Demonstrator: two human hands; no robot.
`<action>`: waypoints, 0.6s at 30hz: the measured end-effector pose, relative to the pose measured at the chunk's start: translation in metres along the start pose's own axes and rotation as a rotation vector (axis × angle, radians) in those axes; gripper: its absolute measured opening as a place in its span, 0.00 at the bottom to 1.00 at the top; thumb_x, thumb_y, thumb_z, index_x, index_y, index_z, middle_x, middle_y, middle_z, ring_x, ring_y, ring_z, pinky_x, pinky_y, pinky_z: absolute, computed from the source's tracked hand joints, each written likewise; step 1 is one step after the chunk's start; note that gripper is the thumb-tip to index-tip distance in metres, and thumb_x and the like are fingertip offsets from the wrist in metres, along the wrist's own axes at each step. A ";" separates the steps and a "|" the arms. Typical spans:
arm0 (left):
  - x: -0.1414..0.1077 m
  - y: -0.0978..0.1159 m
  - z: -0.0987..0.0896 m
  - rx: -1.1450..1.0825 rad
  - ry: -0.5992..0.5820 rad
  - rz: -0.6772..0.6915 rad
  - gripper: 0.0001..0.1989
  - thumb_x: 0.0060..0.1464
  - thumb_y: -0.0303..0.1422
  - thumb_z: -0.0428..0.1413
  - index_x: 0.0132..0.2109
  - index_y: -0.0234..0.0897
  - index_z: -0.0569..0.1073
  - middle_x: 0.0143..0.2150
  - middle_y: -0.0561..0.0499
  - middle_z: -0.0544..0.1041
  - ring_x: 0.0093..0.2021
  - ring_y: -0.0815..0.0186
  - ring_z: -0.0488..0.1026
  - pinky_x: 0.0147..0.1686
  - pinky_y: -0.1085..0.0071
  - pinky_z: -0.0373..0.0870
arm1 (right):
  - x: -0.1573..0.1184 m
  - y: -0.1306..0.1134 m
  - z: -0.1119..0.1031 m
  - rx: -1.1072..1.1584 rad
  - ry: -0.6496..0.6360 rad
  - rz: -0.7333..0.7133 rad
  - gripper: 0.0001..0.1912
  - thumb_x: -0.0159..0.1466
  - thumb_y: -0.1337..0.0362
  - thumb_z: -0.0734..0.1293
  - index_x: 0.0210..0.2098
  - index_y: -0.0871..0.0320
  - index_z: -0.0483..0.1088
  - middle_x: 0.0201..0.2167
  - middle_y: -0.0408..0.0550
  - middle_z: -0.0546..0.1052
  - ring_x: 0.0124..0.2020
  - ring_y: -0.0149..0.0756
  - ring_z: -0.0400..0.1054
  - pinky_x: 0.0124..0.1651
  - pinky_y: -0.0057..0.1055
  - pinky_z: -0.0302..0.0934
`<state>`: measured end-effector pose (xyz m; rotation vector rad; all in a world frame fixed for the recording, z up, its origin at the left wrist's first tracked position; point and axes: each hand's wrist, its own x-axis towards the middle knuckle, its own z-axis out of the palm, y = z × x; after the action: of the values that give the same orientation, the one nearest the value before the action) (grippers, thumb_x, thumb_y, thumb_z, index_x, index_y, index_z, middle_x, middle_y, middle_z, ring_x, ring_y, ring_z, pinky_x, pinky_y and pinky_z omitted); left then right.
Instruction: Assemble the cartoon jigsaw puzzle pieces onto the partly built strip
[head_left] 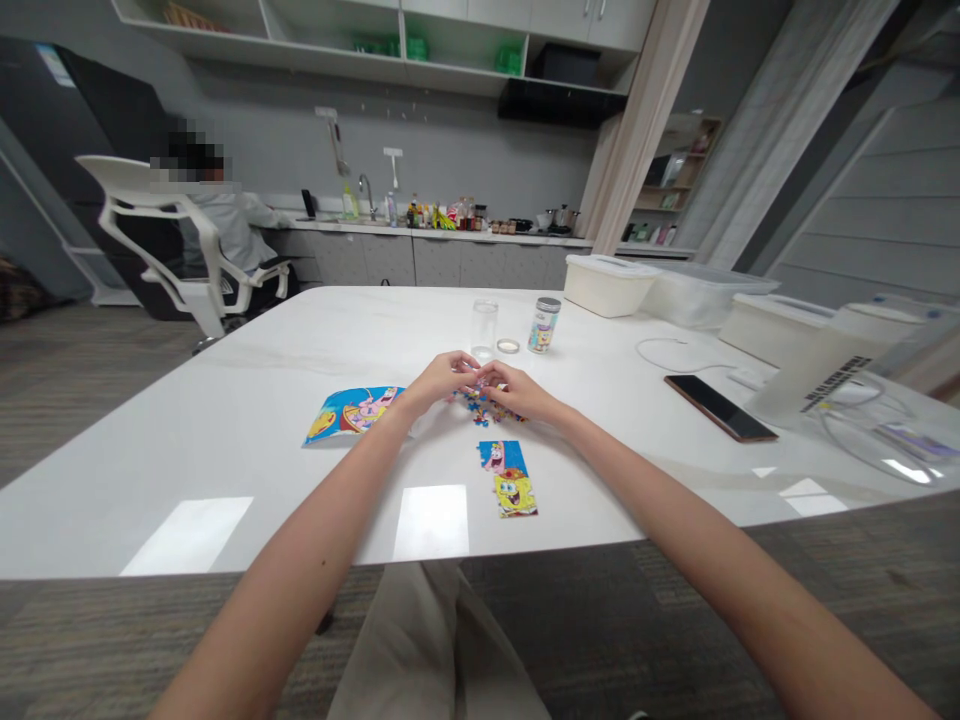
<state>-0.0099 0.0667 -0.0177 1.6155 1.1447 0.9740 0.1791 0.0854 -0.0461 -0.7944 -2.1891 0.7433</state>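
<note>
The white table (247, 400) is the largest thing; take a clock face centred on the two hands, twelve pointing away from the wearer. Beyond it, at twelve, runs a kitchen counter (442, 262) crowded with bottles and jars. At ten, a person (232, 230) in a light top sits in a white-framed chair (150, 178) by that counter. Around two stand a translucent bin (697, 298) and two white lidded boxes, the near box (776, 328) and the far box (606, 288).

The printed picture sheet (354, 415), curled at its edges, lies toward nine, beside the left forearm. A dark phone (720, 408) lies flat at three. The left hand (450, 376) and right hand (521, 390) come together at the dial's centre, fingers bent inward and tips nearly meeting over the loose puzzle pieces. Whether either grips a piece I cannot tell, the fingers being small and overlapping.

Near six lies the joined puzzle section (513, 480), flat, showing a pink and a yellow cartoon face. The clear jar (484, 322) stands upright at twelve, the printed canister (544, 326) at one, with a ring-like lid (508, 346) between them. Smallest are the loose puzzle pieces (481, 408), heaped under the hands.
</note>
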 end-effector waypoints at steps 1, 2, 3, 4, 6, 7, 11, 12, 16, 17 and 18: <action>0.000 -0.001 0.000 0.003 -0.002 0.002 0.14 0.45 0.36 0.64 0.39 0.35 0.73 0.32 0.51 0.74 0.25 0.71 0.71 0.18 0.79 0.57 | 0.000 0.000 0.000 -0.006 -0.001 -0.002 0.12 0.60 0.67 0.65 0.44 0.57 0.66 0.33 0.44 0.75 0.35 0.35 0.70 0.40 0.32 0.64; 0.000 -0.001 0.000 0.005 -0.003 0.004 0.14 0.45 0.35 0.64 0.39 0.35 0.73 0.32 0.51 0.74 0.25 0.71 0.71 0.18 0.79 0.58 | 0.000 0.000 0.000 -0.010 -0.001 -0.003 0.12 0.60 0.67 0.65 0.44 0.57 0.66 0.33 0.44 0.75 0.35 0.35 0.70 0.40 0.33 0.64; 0.001 -0.002 0.000 0.007 -0.003 0.006 0.14 0.45 0.35 0.63 0.39 0.35 0.73 0.33 0.51 0.74 0.25 0.71 0.71 0.18 0.79 0.58 | 0.000 -0.001 -0.001 -0.014 0.003 -0.004 0.12 0.60 0.67 0.65 0.44 0.57 0.67 0.33 0.44 0.75 0.35 0.35 0.70 0.41 0.33 0.64; 0.001 -0.003 -0.001 0.009 -0.003 0.010 0.14 0.46 0.35 0.63 0.39 0.36 0.72 0.34 0.51 0.74 0.25 0.72 0.71 0.18 0.79 0.58 | 0.001 -0.002 -0.001 -0.016 0.008 -0.005 0.12 0.59 0.67 0.65 0.43 0.57 0.67 0.33 0.44 0.75 0.35 0.35 0.70 0.41 0.33 0.64; 0.001 -0.004 -0.001 0.014 -0.003 0.021 0.14 0.46 0.34 0.62 0.40 0.36 0.72 0.36 0.51 0.74 0.26 0.72 0.71 0.18 0.80 0.58 | 0.001 -0.004 -0.002 -0.015 0.023 -0.008 0.11 0.59 0.67 0.65 0.42 0.57 0.67 0.33 0.43 0.75 0.35 0.35 0.71 0.41 0.33 0.64; 0.002 -0.004 -0.001 0.020 -0.005 0.027 0.14 0.45 0.34 0.62 0.40 0.36 0.71 0.36 0.51 0.74 0.26 0.72 0.71 0.18 0.80 0.58 | 0.001 -0.005 -0.003 -0.006 0.031 -0.010 0.11 0.59 0.67 0.65 0.42 0.57 0.67 0.33 0.43 0.76 0.35 0.35 0.71 0.41 0.33 0.64; 0.001 -0.004 0.001 0.071 -0.018 0.058 0.14 0.45 0.34 0.61 0.41 0.36 0.70 0.34 0.53 0.72 0.27 0.71 0.71 0.18 0.80 0.60 | 0.001 -0.008 -0.004 0.048 0.061 -0.012 0.13 0.59 0.67 0.65 0.44 0.57 0.65 0.32 0.44 0.76 0.34 0.36 0.73 0.40 0.33 0.65; 0.000 -0.004 0.001 0.091 -0.023 0.070 0.14 0.45 0.35 0.60 0.41 0.36 0.70 0.32 0.53 0.71 0.27 0.71 0.71 0.19 0.79 0.60 | 0.001 -0.008 -0.004 0.054 0.073 -0.011 0.13 0.59 0.68 0.65 0.44 0.56 0.65 0.32 0.45 0.77 0.34 0.36 0.73 0.40 0.33 0.65; -0.002 0.004 -0.006 0.213 -0.034 0.133 0.13 0.47 0.35 0.59 0.41 0.35 0.70 0.29 0.55 0.70 0.29 0.70 0.71 0.23 0.77 0.65 | 0.002 -0.012 -0.003 0.025 0.105 0.005 0.12 0.60 0.72 0.63 0.43 0.56 0.65 0.32 0.44 0.78 0.34 0.35 0.74 0.40 0.32 0.65; -0.002 0.007 -0.011 0.258 -0.026 0.152 0.13 0.47 0.33 0.59 0.41 0.35 0.70 0.29 0.55 0.70 0.29 0.70 0.71 0.26 0.76 0.66 | 0.003 -0.014 -0.004 -0.028 0.103 0.021 0.12 0.60 0.72 0.62 0.44 0.56 0.65 0.33 0.44 0.78 0.34 0.34 0.74 0.40 0.31 0.65; -0.002 0.010 -0.017 0.308 -0.014 0.173 0.12 0.47 0.32 0.58 0.41 0.35 0.70 0.30 0.55 0.70 0.30 0.70 0.71 0.28 0.75 0.67 | 0.003 -0.016 -0.005 -0.105 0.097 0.043 0.12 0.61 0.72 0.62 0.45 0.56 0.65 0.34 0.44 0.78 0.35 0.33 0.74 0.41 0.31 0.65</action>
<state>-0.0234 0.0665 -0.0035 1.9912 1.2051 0.9267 0.1762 0.0784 -0.0315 -0.9145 -2.1440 0.6022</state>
